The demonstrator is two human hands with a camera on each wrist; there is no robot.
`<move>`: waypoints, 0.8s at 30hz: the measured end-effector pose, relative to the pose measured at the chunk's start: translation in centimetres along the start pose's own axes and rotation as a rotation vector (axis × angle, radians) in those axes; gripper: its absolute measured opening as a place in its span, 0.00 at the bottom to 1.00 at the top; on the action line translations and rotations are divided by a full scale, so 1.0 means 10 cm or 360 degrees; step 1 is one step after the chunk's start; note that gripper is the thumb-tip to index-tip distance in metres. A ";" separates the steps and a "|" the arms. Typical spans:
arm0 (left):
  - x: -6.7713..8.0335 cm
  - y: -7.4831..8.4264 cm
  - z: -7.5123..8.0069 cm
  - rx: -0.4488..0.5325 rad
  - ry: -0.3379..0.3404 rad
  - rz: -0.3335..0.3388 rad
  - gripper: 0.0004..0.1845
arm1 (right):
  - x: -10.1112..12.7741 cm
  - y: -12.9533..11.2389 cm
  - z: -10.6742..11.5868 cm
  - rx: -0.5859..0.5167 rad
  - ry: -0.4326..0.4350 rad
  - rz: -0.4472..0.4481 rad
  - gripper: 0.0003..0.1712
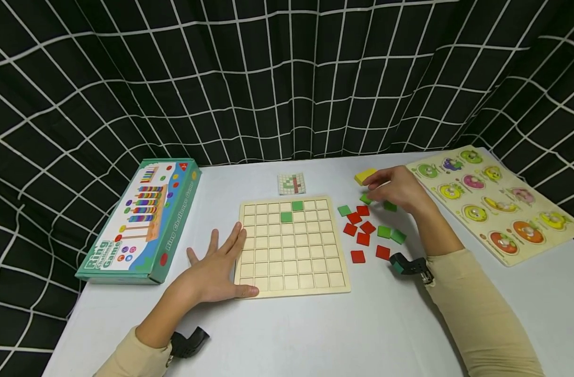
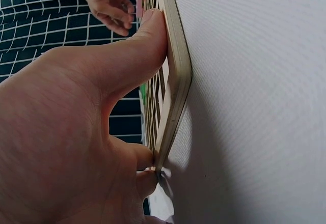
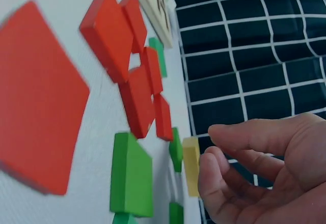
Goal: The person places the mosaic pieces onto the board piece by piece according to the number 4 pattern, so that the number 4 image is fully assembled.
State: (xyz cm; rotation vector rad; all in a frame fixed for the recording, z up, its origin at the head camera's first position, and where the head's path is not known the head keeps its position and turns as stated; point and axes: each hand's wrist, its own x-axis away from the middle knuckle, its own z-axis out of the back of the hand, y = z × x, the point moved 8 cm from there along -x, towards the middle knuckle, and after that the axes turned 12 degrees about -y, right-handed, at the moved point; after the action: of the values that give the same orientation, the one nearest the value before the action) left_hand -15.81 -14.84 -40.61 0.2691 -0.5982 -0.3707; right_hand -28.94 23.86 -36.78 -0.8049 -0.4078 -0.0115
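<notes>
A wooden grid board (image 1: 296, 294) lies on the table, with green square tiles (image 1: 286, 217) in two of its cells. My left hand (image 1: 216, 272) rests spread on the board's left side; its thumb (image 2: 150, 35) lies over the near edge. Beside the board, my right hand (image 1: 395, 188) hovers over the loose tiles with fingers loosely bent and nothing visible between them. Its fingertips are close to a yellow piece (image 1: 364, 176) and a green tile (image 1: 366, 199). Several red tiles (image 1: 363, 239) and green tiles (image 1: 384, 232) lie scattered nearer to me.
Behind the board is a small pattern card (image 1: 291, 184) with green and red squares. A Ring Challenge Game box (image 1: 136, 220) lies at the left. At the right is a wooden fruit puzzle board (image 1: 498, 201). A black gridded curtain (image 1: 296, 78) hangs behind the table.
</notes>
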 end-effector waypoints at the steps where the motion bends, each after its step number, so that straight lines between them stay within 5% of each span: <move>1: 0.00 0.00 0.00 -0.0001 0.0001 -0.0002 0.71 | -0.01 0.02 0.00 0.0000 -0.0009 -0.0001 0.23; 24: 0.00 -0.01 0.00 -0.0004 0.0000 0.0000 0.71 | -0.16 0.15 -0.08 0.0131 -0.0047 -0.0083 0.23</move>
State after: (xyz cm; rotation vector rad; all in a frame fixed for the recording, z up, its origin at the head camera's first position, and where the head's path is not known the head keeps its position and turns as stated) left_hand -15.84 -14.95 -40.70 0.2664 -0.5975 -0.3712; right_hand -29.88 24.08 -38.88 -0.7141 -0.4543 -0.0311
